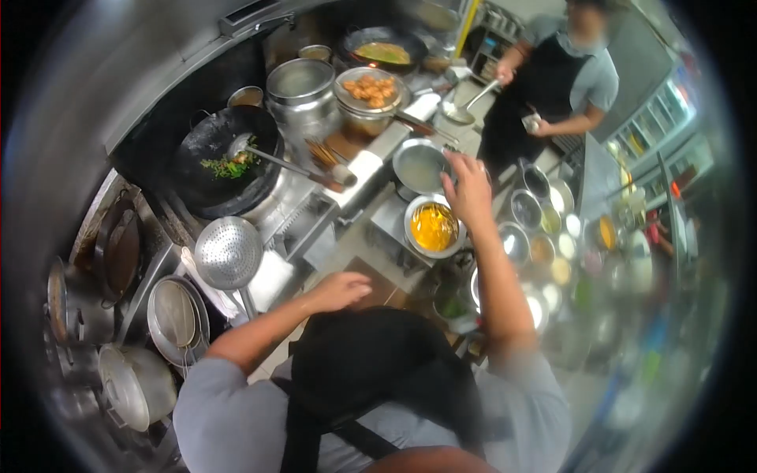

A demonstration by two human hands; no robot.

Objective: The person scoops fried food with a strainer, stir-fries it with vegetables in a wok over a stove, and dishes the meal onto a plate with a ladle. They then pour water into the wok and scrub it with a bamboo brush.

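My right hand (471, 189) is raised with its fingers apart, beside a metal pot of cloudy liquid (420, 167) and above a bowl of yellow liquid (433, 227). Nothing shows in its fingers. My left hand (341, 291) hangs in front of my body, its fingers curled loosely; whether anything is inside is hidden. To the left, a black wok (197, 150) holds chopped greens (226, 169), and a long-handled ladle (276, 160) rests in it. A perforated skimmer (228, 252) lies nearer to me.
A co-worker (552, 87) at the upper right holds a ladle (473, 102). Fried pieces (368, 91) sit in a strainer by a large pot (301, 91). Several small containers (541, 249) stand at right; strainers (172, 315) and a lidded pot (138, 386) at lower left.
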